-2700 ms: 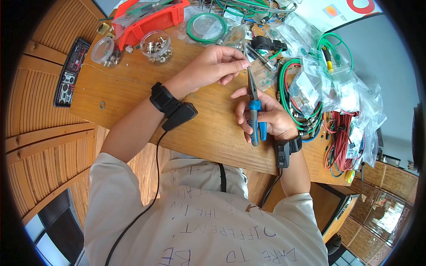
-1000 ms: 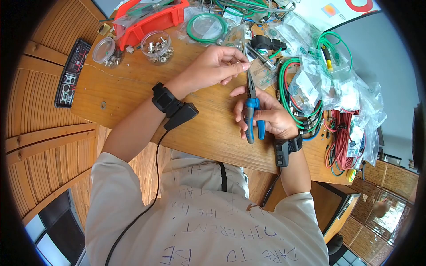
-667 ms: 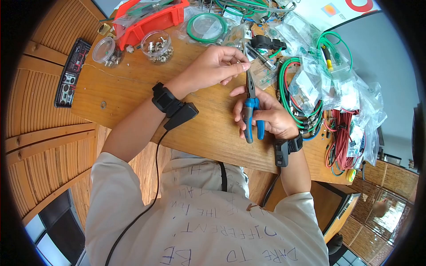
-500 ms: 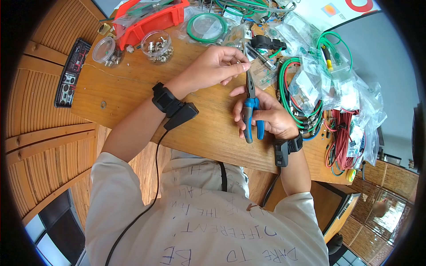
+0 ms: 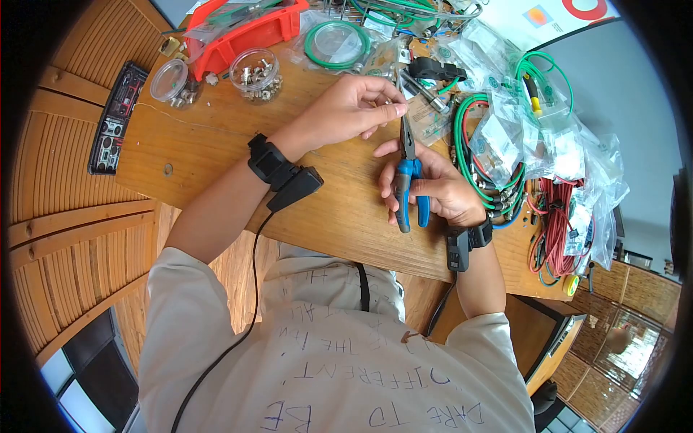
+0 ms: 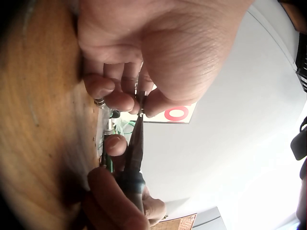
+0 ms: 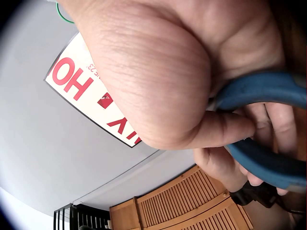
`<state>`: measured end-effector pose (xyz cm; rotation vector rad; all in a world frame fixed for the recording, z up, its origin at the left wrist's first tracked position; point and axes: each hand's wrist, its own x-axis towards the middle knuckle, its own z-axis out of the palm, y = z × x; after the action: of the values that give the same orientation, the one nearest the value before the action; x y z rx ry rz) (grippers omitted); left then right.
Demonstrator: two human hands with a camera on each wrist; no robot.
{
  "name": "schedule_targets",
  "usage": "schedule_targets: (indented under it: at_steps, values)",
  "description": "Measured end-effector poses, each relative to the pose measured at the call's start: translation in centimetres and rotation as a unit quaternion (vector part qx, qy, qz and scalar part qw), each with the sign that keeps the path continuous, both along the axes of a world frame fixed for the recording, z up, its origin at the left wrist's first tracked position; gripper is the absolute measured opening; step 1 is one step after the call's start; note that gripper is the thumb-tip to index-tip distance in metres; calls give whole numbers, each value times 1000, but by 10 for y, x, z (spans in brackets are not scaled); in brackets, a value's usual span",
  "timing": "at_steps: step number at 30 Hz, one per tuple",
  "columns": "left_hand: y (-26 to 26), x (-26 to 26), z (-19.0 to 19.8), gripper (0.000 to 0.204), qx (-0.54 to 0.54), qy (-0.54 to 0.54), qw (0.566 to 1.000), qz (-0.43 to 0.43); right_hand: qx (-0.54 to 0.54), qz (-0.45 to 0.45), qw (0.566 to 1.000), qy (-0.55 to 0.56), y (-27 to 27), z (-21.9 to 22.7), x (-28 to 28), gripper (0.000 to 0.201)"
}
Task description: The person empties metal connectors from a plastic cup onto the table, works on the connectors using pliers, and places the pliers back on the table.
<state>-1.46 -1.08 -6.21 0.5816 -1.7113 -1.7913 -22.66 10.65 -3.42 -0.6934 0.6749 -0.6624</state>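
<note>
My right hand (image 5: 440, 189) grips needle-nose pliers (image 5: 409, 173) with blue and grey handles, their long dark jaws pointing away from me. In the right wrist view the blue handles (image 7: 268, 91) stand apart, with the thumb lying between them. My left hand (image 5: 354, 108) pinches a small, slender metal piece (image 6: 139, 87) between thumb and fingers, above the wooden table (image 5: 332, 224). The plier tips meet right at these fingertips, at a tiny pale bit (image 6: 141, 114) in the left wrist view. Most of the metal piece is hidden by fingers, so I cannot tell its kind.
At the far left stand a clear jar of metal connectors (image 5: 255, 78), another clear jar (image 5: 173, 85) and a red bin (image 5: 245, 36). Coiled green cable (image 5: 336, 45), plastic bags (image 5: 498, 137) and a red cable bundle (image 5: 557, 216) crowd the back and right.
Since the oldest frame the pliers have shifted slightly left and toward me, their handles tilting a little. The left hand stays almost where it was. Over the last second hardly anything moves.
</note>
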Motion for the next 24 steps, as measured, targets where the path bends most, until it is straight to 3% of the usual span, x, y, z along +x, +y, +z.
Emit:
schedule_targets:
  at_steps: [24]
  values:
    - [0,-1,-5,22,-5,-6,1000,1,-11,1,1000,17,0,-1,0,71]
